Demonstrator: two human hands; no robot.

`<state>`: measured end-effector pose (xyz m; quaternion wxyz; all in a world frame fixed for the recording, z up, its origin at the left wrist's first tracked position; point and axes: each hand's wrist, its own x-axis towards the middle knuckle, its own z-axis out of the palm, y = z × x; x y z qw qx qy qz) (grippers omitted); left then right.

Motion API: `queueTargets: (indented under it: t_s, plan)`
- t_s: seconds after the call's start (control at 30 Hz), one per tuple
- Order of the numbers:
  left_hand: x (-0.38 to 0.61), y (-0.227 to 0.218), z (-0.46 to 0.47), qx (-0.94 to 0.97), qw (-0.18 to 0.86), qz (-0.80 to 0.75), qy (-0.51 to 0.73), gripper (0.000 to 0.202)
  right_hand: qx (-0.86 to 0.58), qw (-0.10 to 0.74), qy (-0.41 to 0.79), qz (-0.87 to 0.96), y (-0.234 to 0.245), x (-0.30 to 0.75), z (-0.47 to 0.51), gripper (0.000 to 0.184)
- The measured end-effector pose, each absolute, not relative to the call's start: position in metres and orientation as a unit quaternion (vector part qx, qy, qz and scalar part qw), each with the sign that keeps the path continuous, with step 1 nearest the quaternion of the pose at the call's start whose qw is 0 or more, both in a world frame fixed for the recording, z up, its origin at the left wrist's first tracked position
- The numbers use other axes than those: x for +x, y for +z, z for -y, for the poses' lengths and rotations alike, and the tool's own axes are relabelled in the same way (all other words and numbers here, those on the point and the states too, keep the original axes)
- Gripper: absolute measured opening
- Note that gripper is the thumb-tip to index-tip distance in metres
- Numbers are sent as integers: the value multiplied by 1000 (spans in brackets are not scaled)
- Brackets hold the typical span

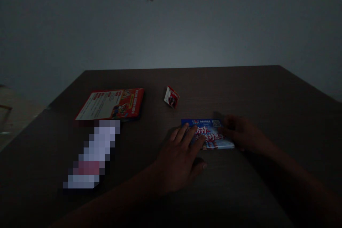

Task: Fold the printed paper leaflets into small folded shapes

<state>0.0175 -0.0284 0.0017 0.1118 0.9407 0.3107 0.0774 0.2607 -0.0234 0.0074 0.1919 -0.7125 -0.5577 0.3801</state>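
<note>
A blue printed leaflet (pixel 213 143) with red-and-white lettering and a QR code lies on the dark wooden table (pixel 213 92), right of centre. My left hand (pixel 177 158) rests flat over the leaflet's left part, its fingers spread and its thumb out on the tabletop. At the leaflet's right edge, my right hand (pixel 240 131) has its fingers curled, with the thumb and fingertips closed on that edge. The underside of the right fingers is hidden. Dim light makes the finer contact hard to see.
A stack of red-and-white printed flyers (pixel 107 105) lies at the left. In front of it sits a long device, probably a phone, with a pixelated bright screen (pixel 93 156). A small folded red-and-white card (pixel 171 97) stands farther back. Behind the table rises a pale wall (pixel 213 25).
</note>
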Motion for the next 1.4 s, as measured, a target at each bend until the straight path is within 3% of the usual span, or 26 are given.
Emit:
queueTargets:
  t_s: [1.4]
  plan:
    - [18,3,28,940,116,-310,84,58,-721,192,383,545,13,256,24,23]
